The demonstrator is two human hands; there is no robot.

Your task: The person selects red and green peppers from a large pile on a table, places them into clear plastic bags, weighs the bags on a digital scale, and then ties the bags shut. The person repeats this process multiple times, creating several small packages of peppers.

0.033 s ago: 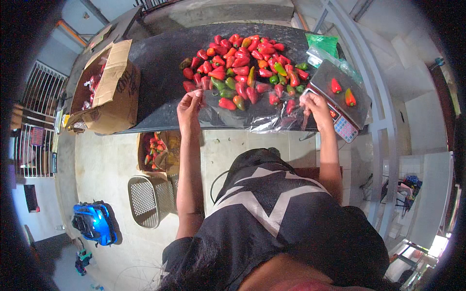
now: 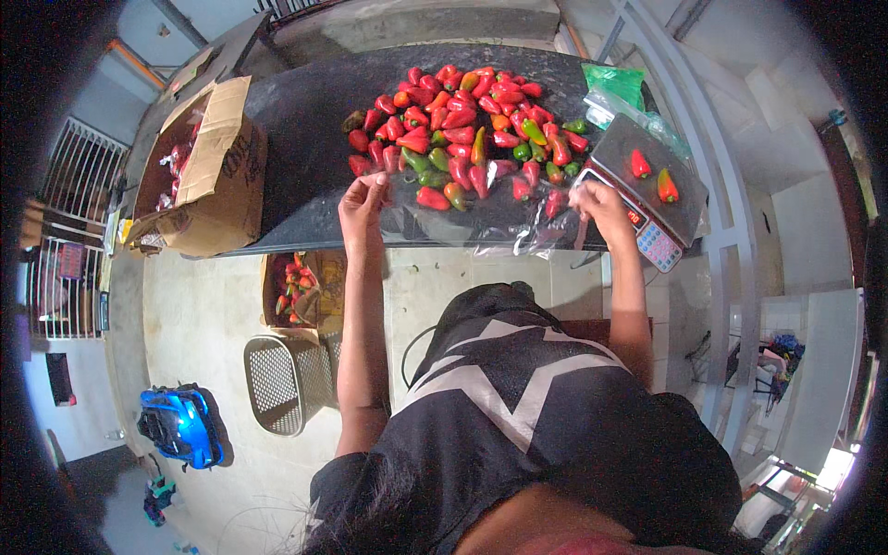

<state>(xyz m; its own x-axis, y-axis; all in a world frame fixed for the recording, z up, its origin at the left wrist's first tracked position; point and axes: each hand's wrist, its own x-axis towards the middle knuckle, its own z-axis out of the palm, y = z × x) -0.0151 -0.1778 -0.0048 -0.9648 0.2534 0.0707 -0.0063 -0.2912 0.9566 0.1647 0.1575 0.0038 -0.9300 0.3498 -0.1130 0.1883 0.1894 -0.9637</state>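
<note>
Left hand (image 2: pixel 363 211) and right hand (image 2: pixel 601 208) pinch clear plastic bag (image 2: pixel 535 236); hard tugging could rip it or drag peppers (image 2: pixel 459 118).

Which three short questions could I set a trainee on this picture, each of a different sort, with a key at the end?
1. Count: how many peppers lie on the scale?

2. True or false: the cardboard box on the dark table stands to the person's left of the pepper pile.

3. Multiple choice: what do the left hand and right hand both hold?
(a) a cloth towel
(b) clear plastic
(c) a wooden spoon

Key: 1. Two. 2. True. 3. (b).
</note>
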